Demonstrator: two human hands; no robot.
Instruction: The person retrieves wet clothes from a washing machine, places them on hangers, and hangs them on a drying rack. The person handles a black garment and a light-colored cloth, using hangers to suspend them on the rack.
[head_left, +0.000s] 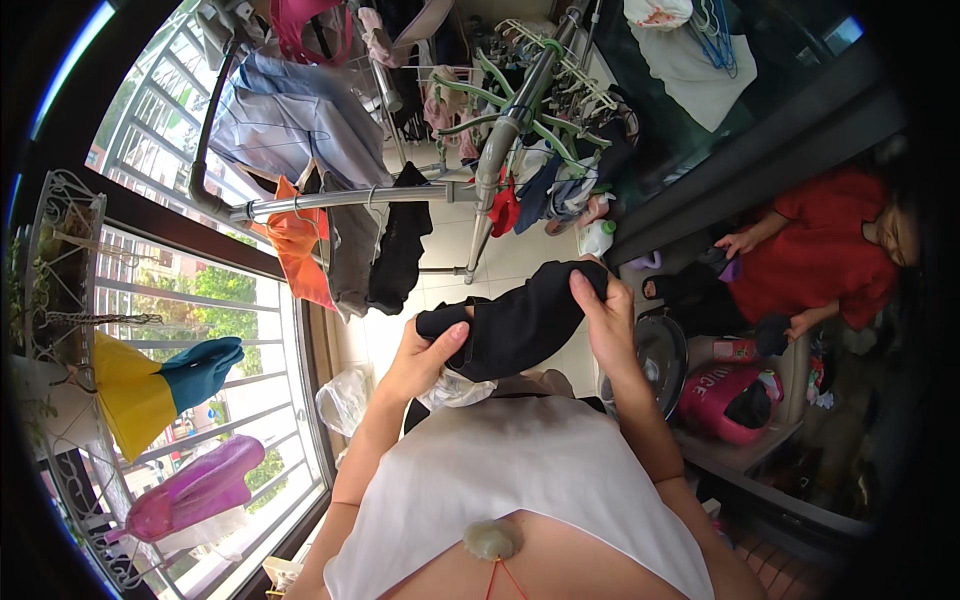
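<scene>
A piece of black fabric (521, 326), seemingly a small garment, is stretched between my two hands in front of my body. My left hand (431, 356) pinches its left end, thumb on top. At the other end, my right hand (606, 307) grips a bunched edge, with its fingers behind the cloth. Beyond the cloth runs a metal drying-rack rail (352, 198). From it hang an orange garment (296, 232), a grey garment (351, 251) and a black garment (401, 244). A white crumpled item (459, 390) shows below the cloth, partly hidden.
Pale blue shirts (300, 131) hang at the back left, and green hangers (517, 97) fill the centre rack. Yellow-and-blue rubber gloves (161, 382) hang by the barred window. A person in red (810, 255) is at the right, beside a pink helmet (727, 405). A white jug (597, 238) stands on the floor.
</scene>
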